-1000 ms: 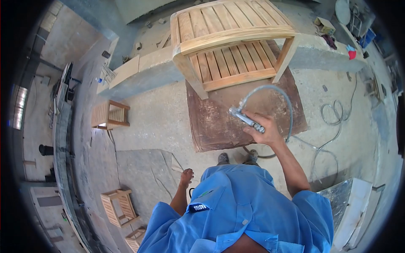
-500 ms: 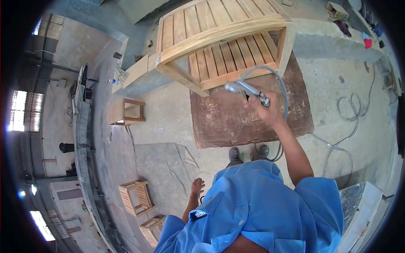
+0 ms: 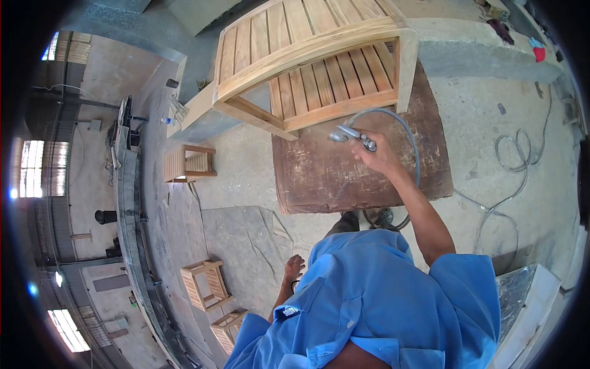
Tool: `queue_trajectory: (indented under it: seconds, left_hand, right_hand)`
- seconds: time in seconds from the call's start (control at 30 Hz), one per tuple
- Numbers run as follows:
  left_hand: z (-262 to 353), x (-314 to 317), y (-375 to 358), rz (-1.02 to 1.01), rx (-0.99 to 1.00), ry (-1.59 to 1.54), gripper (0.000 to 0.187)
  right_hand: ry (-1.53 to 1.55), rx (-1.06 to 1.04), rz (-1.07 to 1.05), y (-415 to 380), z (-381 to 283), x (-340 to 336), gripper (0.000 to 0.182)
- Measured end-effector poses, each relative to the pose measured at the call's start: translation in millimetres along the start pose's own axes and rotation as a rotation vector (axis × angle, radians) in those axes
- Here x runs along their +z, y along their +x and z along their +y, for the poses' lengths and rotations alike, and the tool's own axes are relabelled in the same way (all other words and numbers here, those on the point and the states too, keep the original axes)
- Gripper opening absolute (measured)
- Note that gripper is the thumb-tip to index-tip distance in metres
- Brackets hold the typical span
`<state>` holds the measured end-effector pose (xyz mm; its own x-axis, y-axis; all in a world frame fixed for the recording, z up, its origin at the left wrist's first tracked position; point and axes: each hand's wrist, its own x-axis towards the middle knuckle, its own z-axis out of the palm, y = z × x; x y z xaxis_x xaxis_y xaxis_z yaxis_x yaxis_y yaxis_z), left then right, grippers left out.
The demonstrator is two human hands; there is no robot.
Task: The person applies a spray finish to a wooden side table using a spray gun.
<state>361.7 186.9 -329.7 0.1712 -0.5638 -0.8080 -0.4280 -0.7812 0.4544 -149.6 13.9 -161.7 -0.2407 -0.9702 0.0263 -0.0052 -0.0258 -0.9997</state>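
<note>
My right hand grips a metal spray gun, its nozzle pointing left. A grey hose loops from the gun down beside my legs. Just beyond the gun stands a slatted wooden table with a slatted lower shelf; gun and table look apart. Beneath it lies a worn brown sheet. My left hand hangs at my side, holding nothing, with its fingers loosely apart.
Small slatted wooden stools stand on the left, one by a grey floor sheet. Coiled hose lies on the concrete at right. A low concrete ledge runs behind the table. A flat panel rests at lower right.
My right hand and the spray gun have moved slightly left. One foot has shifted, and the view has turned a little, so the table appears further left.
</note>
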Motion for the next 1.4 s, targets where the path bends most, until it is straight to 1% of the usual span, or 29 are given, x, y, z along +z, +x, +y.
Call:
queue_trajectory:
  seconds: [0.07, 0.13, 0.17, 0.2, 0.23, 0.3, 0.33, 0.4, 0.43, 0.47, 0.5, 0.53, 0.57, 0.6, 0.63, 0.67, 0.73, 0.77, 0.83, 0.87, 0.9, 0.97, 1.0, 1.03, 1.07, 1.1, 1.17, 1.33, 1.4]
  left_hand:
    - [-4, -8, 24, -0.042, -0.004, 0.042, 0.058]
    - [27, -7, 14, -0.019, -0.004, 0.053, 0.058]
    - [45, -6, 10, 0.009, -0.002, 0.056, 0.058]
    - [51, -14, 22, -0.021, 0.035, 0.017, 0.060]
    - [61, -19, 35, -0.009, 0.042, 0.003, 0.062]
    - [88, -37, 60, -0.073, 0.218, -0.116, 0.065]
    - [110, -44, 74, -0.041, 0.295, -0.158, 0.065]
    - [176, -54, 98, 0.007, 0.470, -0.237, 0.065]
    - [220, -58, 97, 0.028, 0.564, -0.269, 0.065]
    - [274, -57, 81, 0.099, 0.607, -0.250, 0.066]
    - [318, -59, 70, 0.081, 0.731, -0.201, 0.071]
    - [363, -59, 59, 0.079, 0.839, -0.204, 0.070]
    - [406, -58, 47, 0.088, 0.928, -0.168, 0.069]
    - [442, -57, 44, 0.106, 1.066, -0.125, 0.070]
    - [473, -54, 46, 0.121, 1.206, -0.080, 0.071]
    - [500, -49, 53, 0.099, 1.204, -0.075, 0.071]
    - [538, -36, 68, 0.129, 1.338, 0.012, 0.064]
    - [544, -31, 73, 0.095, 1.341, 0.021, 0.064]
    - [556, -13, 74, 0.175, 1.200, -0.212, 0.047]
    - [557, -5, 67, 0.267, 1.225, -0.262, 0.036]
    - [558, -4, 65, 0.238, 1.229, -0.252, 0.036]
    - [557, -5, 63, 0.186, 1.307, -0.312, 0.035]
    - [557, -2, 54, 0.204, 1.321, -0.320, 0.034]
    - [556, -2, 50, 0.190, 1.318, -0.315, 0.034]
    - [554, -1, 48, 0.208, 1.280, -0.326, 0.033]
    - [554, 0, 46, 0.228, 1.241, -0.337, 0.033]
    - [552, 3, 40, 0.228, 1.240, -0.341, 0.033]
    - [547, 2, 56, 0.277, 1.261, -0.357, 0.035]
    - [548, 2, 50, 0.306, 1.233, -0.323, 0.035]
  right_hand:
    - [0.047, -0.020, 0.013, -5, -3, 0, 0.041]
    - [0.094, -0.038, 0.032, -8, -15, -1, 0.041]
    - [0.121, -0.094, 0.043, -9, -28, 0, 0.042]
    - [0.145, -0.151, 0.057, -10, -37, 3, 0.042]
    - [0.139, -0.145, 0.070, -10, -42, 5, 0.042]
    - [0.040, -0.183, 0.015, -8, -51, 8, 0.046]
    - [0.025, -0.183, 0.032, -8, -49, 9, 0.046]
    - [-0.066, 0.015, -0.012, -4, -34, 17, 0.045]
    - [-0.078, 0.014, -0.003, -4, -18, 21, 0.045]
    - [-0.183, 0.065, -0.022, -6, 4, 23, 0.043]
    - [-0.286, 0.119, -0.044, -9, 20, 24, 0.042]
    - [-0.292, 0.127, -0.041, -17, 29, 26, 0.042]
    - [-0.344, 0.137, 0.008, -27, 36, 29, 0.041]
    - [-0.396, 0.146, 0.061, -36, 40, 31, 0.039]
    - [-0.401, 0.156, 0.074, -44, 40, 31, 0.039]
    - [-0.367, 0.190, 0.095, -54, 39, 31, 0.040]
    - [-0.333, 0.241, 0.148, -74, 37, 31, 0.042]
    - [-0.390, 0.286, 0.175, -84, 36, 30, 0.042]
    - [-0.445, 0.343, 0.235, -105, 38, 28, 0.042]
    - [-0.395, 0.300, 0.332, -116, 40, 29, 0.043]
    - [-0.346, 0.257, 0.424, -125, 41, 29, 0.044]
    - [-0.327, 0.289, 0.454, -135, 32, 18, 0.045]
    - [-0.315, 0.296, 0.505, -138, 29, 12, 0.046]
    - [-0.303, 0.302, 0.551, -142, 29, 8, 0.046]
    - [-0.313, 0.209, 0.631, -143, 31, 4, 0.047]
    - [-0.317, 0.215, 0.636, -141, 28, 1, 0.047]
    - [-0.263, 0.180, 0.788, -132, 18, -7, 0.047]
    - [-0.360, 0.156, 0.783, -81, -33, -21, 0.046]
    - [-0.484, 0.109, 0.770, -56, -41, -25, 0.047]
